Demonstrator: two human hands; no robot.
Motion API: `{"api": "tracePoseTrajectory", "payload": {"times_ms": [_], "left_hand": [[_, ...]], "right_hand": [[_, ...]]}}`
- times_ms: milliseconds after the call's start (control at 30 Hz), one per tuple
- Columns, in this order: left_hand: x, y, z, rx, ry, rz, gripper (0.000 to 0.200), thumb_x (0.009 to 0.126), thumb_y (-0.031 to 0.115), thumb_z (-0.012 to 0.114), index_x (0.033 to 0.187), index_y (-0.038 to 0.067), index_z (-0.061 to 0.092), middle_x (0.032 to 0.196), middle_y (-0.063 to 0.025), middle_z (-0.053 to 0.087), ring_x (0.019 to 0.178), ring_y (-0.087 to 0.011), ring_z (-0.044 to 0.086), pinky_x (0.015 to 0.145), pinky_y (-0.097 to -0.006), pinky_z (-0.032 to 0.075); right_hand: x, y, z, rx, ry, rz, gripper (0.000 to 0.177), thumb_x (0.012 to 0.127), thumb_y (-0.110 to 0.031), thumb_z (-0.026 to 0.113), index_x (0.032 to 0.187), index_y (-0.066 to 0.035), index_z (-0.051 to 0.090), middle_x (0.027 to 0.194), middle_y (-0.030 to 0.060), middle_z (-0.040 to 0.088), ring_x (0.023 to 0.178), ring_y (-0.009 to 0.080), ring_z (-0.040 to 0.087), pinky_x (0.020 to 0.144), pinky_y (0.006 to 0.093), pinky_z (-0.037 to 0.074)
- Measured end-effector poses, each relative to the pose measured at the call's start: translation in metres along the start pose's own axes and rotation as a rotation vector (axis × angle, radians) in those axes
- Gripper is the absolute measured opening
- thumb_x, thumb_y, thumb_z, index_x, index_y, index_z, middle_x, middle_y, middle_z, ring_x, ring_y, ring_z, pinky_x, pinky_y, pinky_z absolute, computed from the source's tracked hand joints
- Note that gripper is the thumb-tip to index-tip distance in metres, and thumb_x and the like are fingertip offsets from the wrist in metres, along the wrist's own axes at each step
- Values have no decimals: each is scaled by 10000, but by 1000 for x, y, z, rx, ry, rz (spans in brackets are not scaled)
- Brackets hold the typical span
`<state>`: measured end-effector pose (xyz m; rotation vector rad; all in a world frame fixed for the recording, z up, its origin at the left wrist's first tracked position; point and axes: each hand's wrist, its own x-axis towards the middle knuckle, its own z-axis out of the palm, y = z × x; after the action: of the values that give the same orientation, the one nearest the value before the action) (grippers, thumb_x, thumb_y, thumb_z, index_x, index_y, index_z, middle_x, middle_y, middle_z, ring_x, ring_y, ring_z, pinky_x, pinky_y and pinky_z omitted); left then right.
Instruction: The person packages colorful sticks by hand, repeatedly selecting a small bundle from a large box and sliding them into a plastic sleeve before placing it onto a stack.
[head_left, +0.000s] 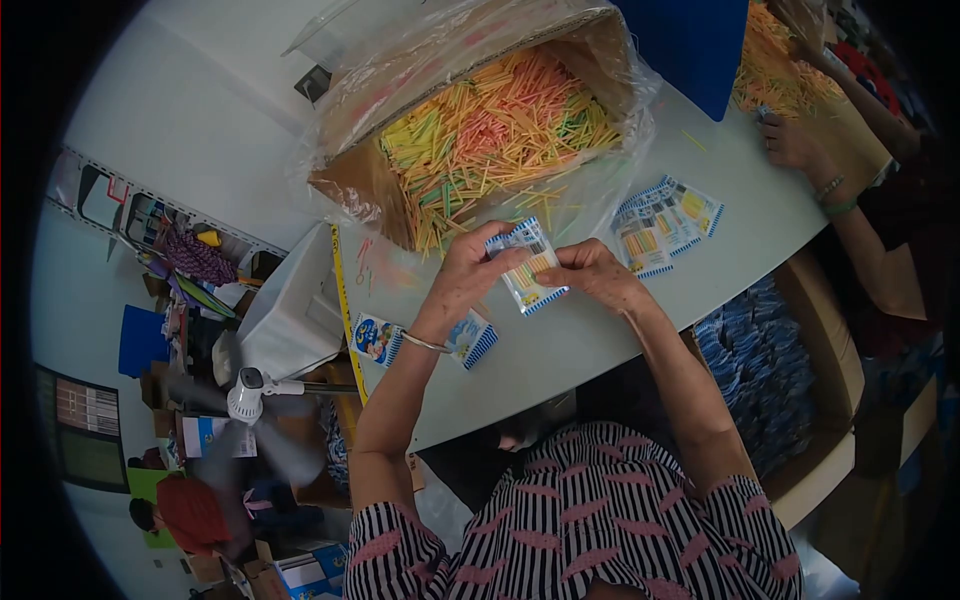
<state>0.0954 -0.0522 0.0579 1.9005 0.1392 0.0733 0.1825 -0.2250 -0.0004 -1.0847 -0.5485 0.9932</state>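
Note:
A small clear packet (535,296) with blue-and-white striped ends is held over the table between my two hands. Coloured sticks show through its window. My left hand (468,268) grips its left side, thumb across the front. The right edge is pinched by my right hand (598,274), thumb and fingers pressed together. Beyond my hands, a plastic-lined cardboard box (372,185) lies with its open side toward me, heaped with yellow, orange, pink and green sticks (500,130). Several filled packets (648,238) overlap to the right of my right hand. Near my left forearm lie blue-and-white packets (377,337).
Below the table's (560,350) right edge, an open carton (815,350) holds many blue packets. A co-worker's hand (790,142) is at another pile of sticks (775,70), past a blue panel (690,45). A fan (245,400) stands left, with another person (195,512) behind.

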Motion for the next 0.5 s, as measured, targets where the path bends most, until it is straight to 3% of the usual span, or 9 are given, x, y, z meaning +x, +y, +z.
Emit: {"api": "tracePoseTrajectory", "payload": {"times_ms": [33, 167, 233, 267, 333, 367, 433, 467, 500], "left_hand": [[0, -3, -1, 126, -17, 18, 284, 827, 128, 650, 1063, -7, 569, 868, -26, 610, 786, -71, 549, 695, -218, 465], [-3, 1, -1, 139, 10, 57, 238, 840, 136, 638, 1027, -4, 591, 859, -22, 610, 756, -77, 557, 676, -224, 469], [-6, 12, -11, -149, 73, 56, 227, 855, 137, 618, 1021, -14, 587, 827, 0, 585, 763, -76, 546, 691, -218, 457], [-4, 8, -23, -148, 77, 56, 227, 855, 137, 618, 1021, -14, 587, 827, 0, 585, 763, -76, 546, 691, -218, 457], [2, -12, -56, 4, 263, 37, 215, 842, 138, 626, 1002, -4, 604, 836, -31, 625, 784, -87, 559, 683, -226, 452], [0, -24, -67, 6, 266, 36, 215, 842, 138, 626, 1002, -4, 604, 836, -31, 625, 784, -87, 559, 683, -226, 452], [1, -46, -81, 565, 169, 35, 193, 832, 126, 613, 986, 9, 608, 850, -47, 636, 795, -141, 578, 700, -265, 456], [1, -59, -79, 568, 170, 38, 193, 832, 126, 613, 986, 9, 608, 850, -47, 636, 795, -141, 578, 700, -265, 456], [-1, -70, -74, 757, 156, 193, 181, 819, 110, 594, 972, 15, 611, 855, -54, 624, 807, -177, 571, 710, -295, 457]], "right_hand": [[-1, 0, 1, -7, -10, -9, 158, 793, -76, 671, 916, 24, 670, 777, 31, 659, 650, 49, 568, 573, 200, 455], [-1, 1, -1, -7, -29, -36, 202, 792, -75, 670, 970, 21, 666, 796, 36, 662, 666, 50, 570, 594, 201, 457], [-3, -1, -8, -69, 71, -112, 216, 795, -97, 673, 983, 9, 671, 790, 31, 663, 659, 43, 557, 596, 197, 447], [-4, -4, -13, -70, 66, -112, 216, 795, -97, 673, 983, 9, 671, 790, 31, 663, 659, 43, 557, 596, 197, 447], [-8, -12, -27, -184, 193, -204, 213, 801, -133, 677, 970, -3, 681, 765, 18, 660, 644, 37, 531, 596, 198, 429], [-10, -15, -32, -176, 201, -197, 241, 784, -158, 699, 962, 3, 683, 776, 25, 667, 666, 70, 545, 669, 226, 441], [-10, -14, -35, -182, 219, -217, 229, 796, -161, 687, 962, -3, 684, 761, 14, 661, 650, 55, 522, 636, 217, 429], [-10, -13, -35, -186, 241, -236, 219, 808, -164, 674, 962, -9, 686, 746, 2, 655, 634, 40, 499, 603, 208, 418], [-10, -12, -34, -185, 243, -239, 219, 808, -164, 674, 962, -9, 686, 746, 2, 655, 634, 40, 499, 603, 208, 418]]}}
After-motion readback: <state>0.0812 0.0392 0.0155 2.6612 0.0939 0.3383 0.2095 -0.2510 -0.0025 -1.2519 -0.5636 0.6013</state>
